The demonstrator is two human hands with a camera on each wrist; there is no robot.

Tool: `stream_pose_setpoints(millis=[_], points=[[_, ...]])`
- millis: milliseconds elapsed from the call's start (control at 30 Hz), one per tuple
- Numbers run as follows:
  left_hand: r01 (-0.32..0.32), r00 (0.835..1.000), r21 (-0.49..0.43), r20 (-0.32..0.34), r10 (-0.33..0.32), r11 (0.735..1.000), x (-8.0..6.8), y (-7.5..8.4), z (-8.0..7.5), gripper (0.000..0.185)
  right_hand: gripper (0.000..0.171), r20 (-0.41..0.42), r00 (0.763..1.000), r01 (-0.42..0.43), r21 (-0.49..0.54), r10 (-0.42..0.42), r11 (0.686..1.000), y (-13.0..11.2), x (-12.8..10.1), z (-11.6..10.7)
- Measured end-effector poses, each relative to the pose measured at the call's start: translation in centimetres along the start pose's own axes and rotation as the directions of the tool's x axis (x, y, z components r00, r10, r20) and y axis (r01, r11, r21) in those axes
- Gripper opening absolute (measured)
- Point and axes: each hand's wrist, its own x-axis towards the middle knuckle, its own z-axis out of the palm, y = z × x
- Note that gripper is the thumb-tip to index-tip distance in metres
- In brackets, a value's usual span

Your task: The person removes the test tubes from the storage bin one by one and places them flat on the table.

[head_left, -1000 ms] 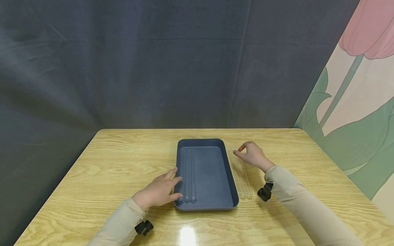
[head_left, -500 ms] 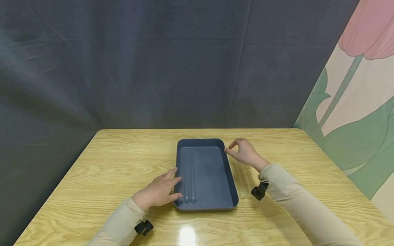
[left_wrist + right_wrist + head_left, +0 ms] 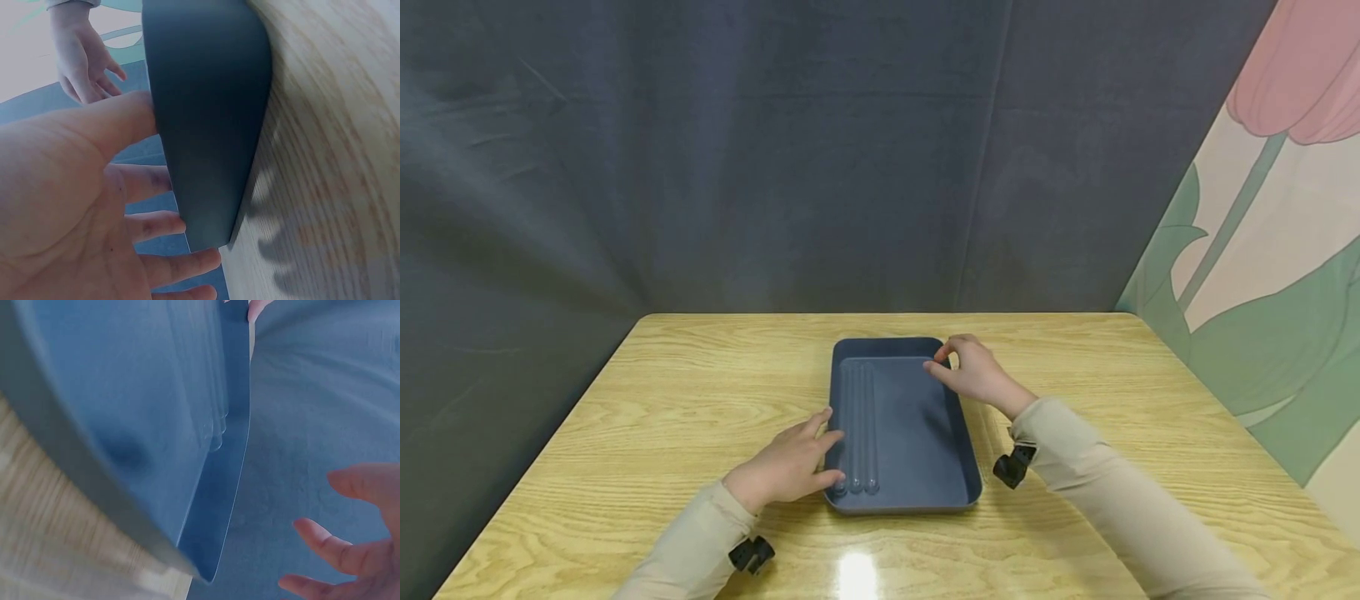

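A dark blue rectangular tray (image 3: 917, 433) lies on the table. Along its left side inside, clear glass-like test tubes (image 3: 863, 433) with rounded ends lie side by side. My left hand (image 3: 790, 462) rests at the tray's left rim, fingers spread; in the left wrist view the fingertips (image 3: 156, 223) meet the rim. Over the tray's far right corner is my right hand (image 3: 973, 373), thumb and forefinger bent towards each other. The right wrist view shows its fingers (image 3: 356, 556) apart, and I see nothing between them.
More clear tubes (image 3: 989, 442) lie on the wooden table (image 3: 715, 375) just right of the tray, faint and partly hidden by the right arm. A dark curtain (image 3: 820, 167) hangs behind the table, and a flower-painted wall (image 3: 1262, 333) stands on the right.
My right hand has moved left, from above the tubes on the table to over the tray's far right corner. The left hand, tray and tubes in it stay put.
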Motion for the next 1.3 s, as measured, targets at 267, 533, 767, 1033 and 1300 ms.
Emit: stream_pose_setpoints(millis=[267,533,767,1033,1300], points=[[0.005,1.000,0.003,0.004,-0.005,1.000,0.0,0.0,0.1,0.058,0.027,0.002,1.000,0.021,0.022,-0.021,1.000,-1.3,0.7,1.2],[0.009,1.000,0.005,0.007,-0.009,1.000,0.1,-0.1,0.1,0.057,0.028,0.055,0.998,0.031,0.041,-0.033,0.999,-2.2,0.9,2.6],[0.017,1.000,0.005,0.010,-0.017,1.000,0.0,0.0,0.0,0.058,0.026,0.068,0.997,0.028,0.043,-0.031,0.999,-2.6,1.1,4.0],[0.022,1.000,-0.001,0.014,-0.022,1.000,0.1,0.0,-0.1,0.059,0.023,0.084,0.996,0.016,0.020,-0.018,1.000,-3.3,1.4,5.2],[0.028,0.999,0.000,0.020,-0.028,1.000,0.3,-0.1,0.0,0.058,0.023,0.078,0.997,0.008,-0.025,-0.006,1.000,-3.0,1.7,6.8]])
